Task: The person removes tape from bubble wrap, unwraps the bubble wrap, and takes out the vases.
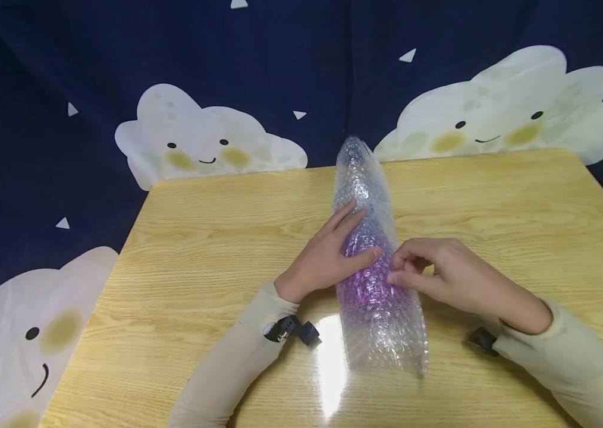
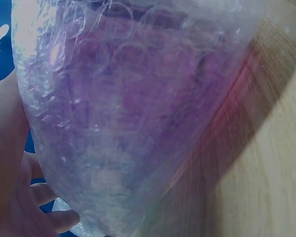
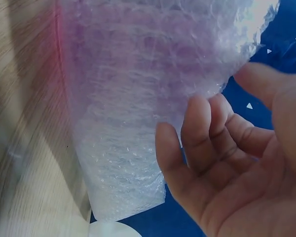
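Note:
A long bundle of clear bubble wrap point(image 1: 382, 333) lies lengthwise on the wooden table, with something purple and bluish inside whose kind is hidden by the layers. My left hand point(image 1: 325, 258) rests on its left side, fingers extended and thumb across the purple part. At the right side, my right hand point(image 1: 454, 276) touches the wrap's edge with thumb and loosely bent fingers. The right wrist view shows the thumb apart from the other fingers point(image 3: 196, 121), which lie against the bubble wrap point(image 3: 118, 123). Purple shows through the bubble wrap point(image 2: 123, 94) in the left wrist view too.
The wooden table point(image 1: 216, 238) spreads out on both sides of the bundle. Behind it hangs a dark blue cloth point(image 1: 280, 59) with smiling clouds and small white triangles. Small black devices point(image 1: 291, 329) are on both wrists.

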Demonstrator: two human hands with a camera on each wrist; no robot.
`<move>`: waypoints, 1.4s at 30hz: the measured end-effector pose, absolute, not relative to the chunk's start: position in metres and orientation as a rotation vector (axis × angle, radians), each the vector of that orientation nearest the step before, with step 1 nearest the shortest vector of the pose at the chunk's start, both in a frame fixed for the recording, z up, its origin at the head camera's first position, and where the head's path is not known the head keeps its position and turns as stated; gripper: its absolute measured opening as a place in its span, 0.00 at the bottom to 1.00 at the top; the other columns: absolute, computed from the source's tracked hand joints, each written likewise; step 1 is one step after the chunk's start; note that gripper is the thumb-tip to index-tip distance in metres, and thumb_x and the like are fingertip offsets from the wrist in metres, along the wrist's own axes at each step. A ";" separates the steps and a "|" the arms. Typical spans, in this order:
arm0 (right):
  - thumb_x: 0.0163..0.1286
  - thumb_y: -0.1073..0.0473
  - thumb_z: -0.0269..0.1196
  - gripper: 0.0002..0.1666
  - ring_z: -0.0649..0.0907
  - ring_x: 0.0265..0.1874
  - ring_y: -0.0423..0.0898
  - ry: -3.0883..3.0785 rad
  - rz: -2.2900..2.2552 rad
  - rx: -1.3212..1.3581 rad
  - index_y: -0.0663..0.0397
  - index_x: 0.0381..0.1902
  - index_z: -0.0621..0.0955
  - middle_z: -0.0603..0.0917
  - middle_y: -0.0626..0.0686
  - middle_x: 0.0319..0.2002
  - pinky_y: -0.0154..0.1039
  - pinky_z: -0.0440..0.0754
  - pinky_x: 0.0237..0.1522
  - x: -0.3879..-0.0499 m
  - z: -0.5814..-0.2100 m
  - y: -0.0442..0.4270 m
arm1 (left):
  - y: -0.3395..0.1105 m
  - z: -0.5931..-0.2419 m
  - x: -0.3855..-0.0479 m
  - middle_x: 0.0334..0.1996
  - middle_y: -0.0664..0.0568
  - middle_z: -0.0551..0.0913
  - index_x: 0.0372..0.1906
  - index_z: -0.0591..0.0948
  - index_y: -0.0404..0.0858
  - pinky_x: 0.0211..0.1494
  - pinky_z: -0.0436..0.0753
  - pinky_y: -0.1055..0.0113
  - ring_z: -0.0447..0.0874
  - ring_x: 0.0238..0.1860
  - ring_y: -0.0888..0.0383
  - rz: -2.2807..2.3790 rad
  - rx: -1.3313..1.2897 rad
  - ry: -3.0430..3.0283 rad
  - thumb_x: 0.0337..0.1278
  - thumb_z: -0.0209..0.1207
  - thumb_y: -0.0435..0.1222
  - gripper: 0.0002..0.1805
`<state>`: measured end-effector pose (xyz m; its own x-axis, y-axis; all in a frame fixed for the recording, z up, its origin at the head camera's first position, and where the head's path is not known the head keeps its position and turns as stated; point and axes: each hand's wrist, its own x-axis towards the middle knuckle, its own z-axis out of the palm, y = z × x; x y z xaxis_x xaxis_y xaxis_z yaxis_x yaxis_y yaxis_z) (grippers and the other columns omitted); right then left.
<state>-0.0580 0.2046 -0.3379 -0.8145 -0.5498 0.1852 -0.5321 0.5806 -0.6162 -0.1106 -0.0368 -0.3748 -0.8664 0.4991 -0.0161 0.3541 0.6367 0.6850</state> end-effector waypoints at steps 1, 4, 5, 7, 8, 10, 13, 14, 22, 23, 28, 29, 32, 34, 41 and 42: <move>0.68 0.52 0.72 0.04 0.79 0.26 0.27 2.766 -1.065 -0.935 0.35 0.36 0.84 0.83 0.30 0.26 0.29 0.80 0.29 -0.058 -0.337 0.204 | -0.037 -0.375 -0.111 0.86 0.68 0.41 0.83 0.54 0.59 0.83 0.61 0.42 0.45 0.86 0.52 1.046 0.700 2.654 0.63 0.55 0.69 0.48; 0.68 0.49 0.71 0.04 0.80 0.28 0.28 2.754 -1.070 -0.891 0.35 0.36 0.85 0.84 0.31 0.27 0.29 0.81 0.30 -0.058 -0.337 0.204 | -0.037 -0.375 -0.111 0.86 0.68 0.40 0.83 0.54 0.59 0.83 0.61 0.42 0.45 0.87 0.52 1.043 0.703 2.656 0.63 0.54 0.69 0.48; 0.68 0.49 0.71 0.04 0.81 0.28 0.27 2.745 -1.072 -0.880 0.35 0.37 0.85 0.85 0.31 0.28 0.30 0.82 0.31 -0.058 -0.337 0.204 | -0.037 -0.375 -0.111 0.86 0.68 0.40 0.83 0.54 0.59 0.83 0.61 0.42 0.45 0.87 0.52 1.042 0.704 2.657 0.63 0.54 0.69 0.48; 0.68 0.50 0.71 0.04 0.82 0.29 0.27 2.722 -1.087 -0.862 0.36 0.38 0.85 0.86 0.31 0.29 0.30 0.83 0.32 -0.058 -0.337 0.205 | -0.037 -0.375 -0.111 0.86 0.68 0.40 0.83 0.54 0.59 0.83 0.60 0.42 0.44 0.87 0.52 1.040 0.706 2.658 0.63 0.54 0.69 0.48; 0.68 0.50 0.71 0.04 0.82 0.29 0.28 2.712 -1.095 -0.860 0.37 0.38 0.85 0.86 0.31 0.29 0.30 0.83 0.32 -0.058 -0.337 0.205 | -0.037 -0.375 -0.110 0.86 0.67 0.40 0.83 0.54 0.59 0.83 0.60 0.42 0.44 0.87 0.52 1.042 0.705 2.658 0.63 0.55 0.69 0.48; 0.69 0.51 0.71 0.03 0.82 0.28 0.28 2.694 -1.108 -0.871 0.37 0.38 0.85 0.85 0.31 0.28 0.30 0.84 0.33 -0.058 -0.338 0.205 | -0.037 -0.375 -0.110 0.86 0.68 0.40 0.83 0.54 0.60 0.83 0.60 0.42 0.44 0.87 0.52 1.041 0.702 2.659 0.63 0.55 0.69 0.48; 0.69 0.53 0.70 0.03 0.82 0.27 0.28 2.675 -1.126 -0.911 0.39 0.37 0.84 0.84 0.30 0.26 0.31 0.85 0.34 -0.059 -0.340 0.205 | -0.037 -0.375 -0.110 0.85 0.68 0.40 0.83 0.54 0.60 0.83 0.61 0.41 0.44 0.87 0.52 1.035 0.700 2.663 0.63 0.55 0.69 0.48; 0.69 0.53 0.70 0.04 0.81 0.27 0.28 2.673 -1.128 -0.921 0.39 0.37 0.84 0.83 0.30 0.26 0.31 0.85 0.34 -0.059 -0.340 0.205 | -0.037 -0.375 -0.109 0.85 0.68 0.40 0.83 0.54 0.60 0.83 0.61 0.41 0.44 0.87 0.52 1.034 0.698 2.663 0.63 0.55 0.69 0.48; 0.71 0.53 0.68 0.04 0.78 0.25 0.29 2.624 -1.117 -0.915 0.41 0.37 0.81 0.82 0.33 0.26 0.31 0.81 0.28 -0.060 -0.343 0.203 | -0.038 -0.375 -0.109 0.86 0.67 0.40 0.83 0.55 0.58 0.83 0.60 0.41 0.44 0.87 0.51 1.028 0.701 2.667 0.64 0.55 0.68 0.48; 0.71 0.53 0.68 0.04 0.78 0.25 0.29 2.617 -1.118 -0.920 0.41 0.38 0.81 0.83 0.33 0.26 0.31 0.80 0.28 -0.060 -0.343 0.203 | -0.039 -0.375 -0.109 0.86 0.67 0.40 0.83 0.55 0.58 0.83 0.60 0.41 0.44 0.87 0.51 1.030 0.703 2.667 0.64 0.55 0.68 0.48; 0.72 0.53 0.67 0.04 0.76 0.24 0.30 2.595 -1.129 -0.938 0.42 0.38 0.81 0.81 0.33 0.26 0.30 0.78 0.26 -0.060 -0.343 0.203 | -0.040 -0.376 -0.109 0.86 0.67 0.41 0.83 0.55 0.58 0.83 0.60 0.42 0.44 0.87 0.52 1.046 0.701 2.662 0.64 0.55 0.68 0.47; 0.72 0.53 0.67 0.04 0.76 0.24 0.30 2.595 -1.128 -0.939 0.43 0.37 0.80 0.81 0.34 0.26 0.30 0.77 0.26 -0.060 -0.343 0.203 | -0.040 -0.376 -0.109 0.86 0.67 0.41 0.83 0.55 0.58 0.83 0.60 0.42 0.44 0.87 0.52 1.048 0.700 2.661 0.64 0.55 0.67 0.47; 0.72 0.54 0.67 0.05 0.75 0.23 0.31 2.592 -1.131 -0.943 0.43 0.37 0.80 0.80 0.34 0.25 0.30 0.77 0.26 -0.061 -0.343 0.203 | -0.039 -0.376 -0.109 0.86 0.67 0.41 0.83 0.55 0.58 0.83 0.61 0.42 0.44 0.87 0.52 1.049 0.698 2.663 0.64 0.56 0.67 0.47; 0.72 0.54 0.67 0.05 0.75 0.23 0.30 2.591 -1.135 -0.945 0.43 0.37 0.80 0.80 0.34 0.25 0.30 0.77 0.26 -0.061 -0.344 0.203 | -0.039 -0.376 -0.109 0.86 0.67 0.41 0.83 0.55 0.58 0.83 0.60 0.42 0.44 0.87 0.52 1.047 0.695 2.664 0.64 0.56 0.67 0.47; 0.71 0.55 0.67 0.05 0.76 0.24 0.30 2.596 -1.154 -0.925 0.42 0.37 0.80 0.80 0.34 0.26 0.30 0.78 0.26 -0.059 -0.343 0.204 | -0.037 -0.375 -0.109 0.86 0.68 0.41 0.83 0.55 0.58 0.83 0.60 0.42 0.44 0.87 0.53 1.043 0.691 2.660 0.64 0.55 0.68 0.47; 0.72 0.54 0.67 0.04 0.76 0.25 0.30 2.595 -1.154 -0.916 0.42 0.37 0.80 0.81 0.34 0.26 0.30 0.78 0.27 -0.059 -0.343 0.204 | -0.037 -0.375 -0.109 0.86 0.68 0.41 0.83 0.55 0.58 0.83 0.60 0.42 0.44 0.87 0.53 1.044 0.690 2.659 0.64 0.55 0.68 0.47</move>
<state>-0.0589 0.2040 -0.3432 -0.8003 -0.5912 0.0997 -0.4702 0.5156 -0.7163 -0.1091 -0.0370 -0.3754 -0.8704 0.4920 -0.0172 0.3489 0.6411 0.6836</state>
